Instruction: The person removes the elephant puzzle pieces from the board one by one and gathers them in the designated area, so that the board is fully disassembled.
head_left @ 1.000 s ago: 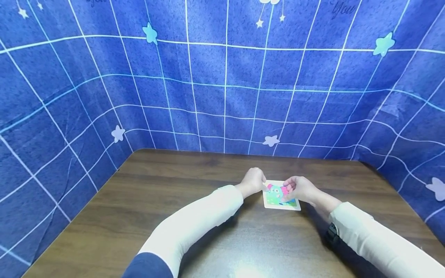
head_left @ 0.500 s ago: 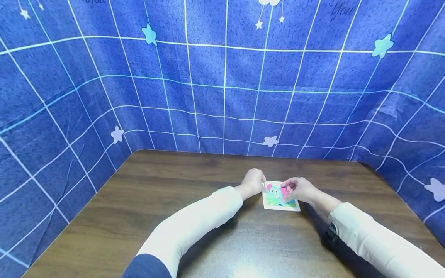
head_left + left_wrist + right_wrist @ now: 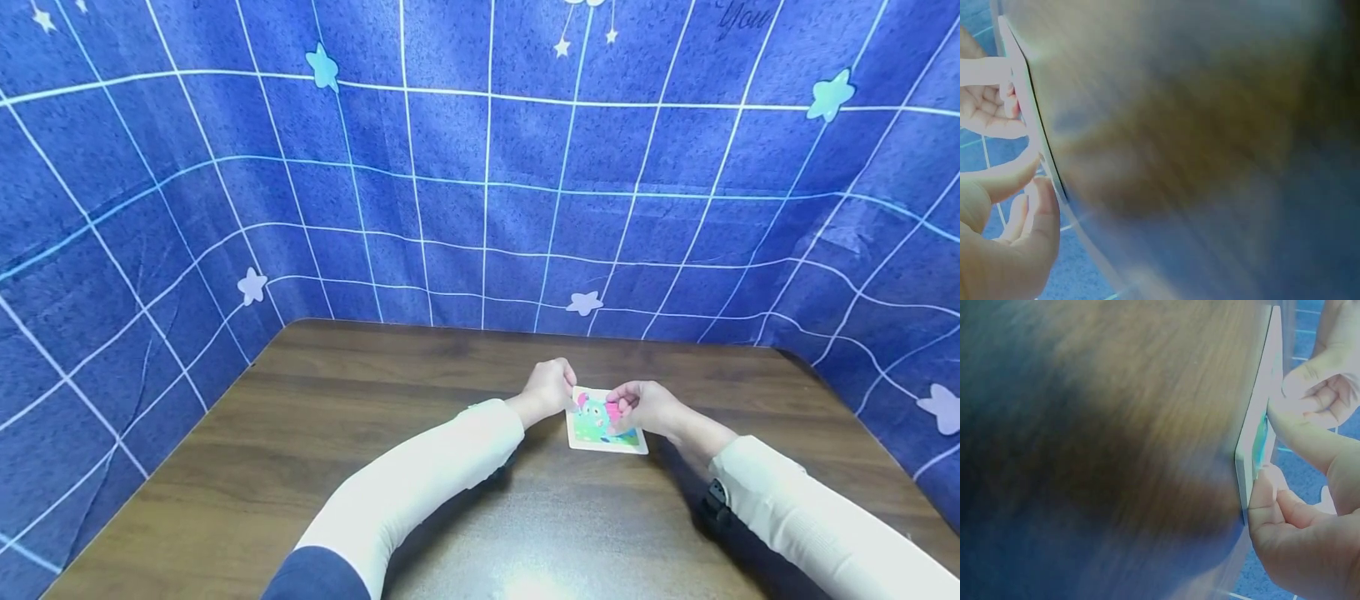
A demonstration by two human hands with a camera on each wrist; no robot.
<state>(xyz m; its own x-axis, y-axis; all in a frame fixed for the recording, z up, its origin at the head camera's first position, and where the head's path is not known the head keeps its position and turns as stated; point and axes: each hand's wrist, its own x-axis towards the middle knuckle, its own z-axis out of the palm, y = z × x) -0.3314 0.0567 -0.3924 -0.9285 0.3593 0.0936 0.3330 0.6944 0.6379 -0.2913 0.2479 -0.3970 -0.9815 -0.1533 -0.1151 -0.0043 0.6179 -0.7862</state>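
A thin square picture puzzle board (image 3: 588, 443) with a cream border lies on the table. It shows a teal figure with pink ears on green ground. My left hand (image 3: 550, 386) pinches its far left corner; in the left wrist view the thumb and fingertips of that hand (image 3: 1013, 228) meet at the board's edge (image 3: 1040, 128). Over the right part of the picture, my right hand (image 3: 648, 408) has its thumb and curled fingers round a teal and pink part. In the right wrist view, a teal patch (image 3: 1261, 440) shows between that hand's thumb and index finger.
The brown wood-grain table (image 3: 360, 417) spreads around the board on every side. Behind it and at both sides hangs a blue curtain (image 3: 450, 208) with white grid lines and stars. A dark strap (image 3: 717, 498) is on the right wrist.
The fingers of my left hand have shifted slightly at the board's corner. My right hand and the board stay almost where they were.
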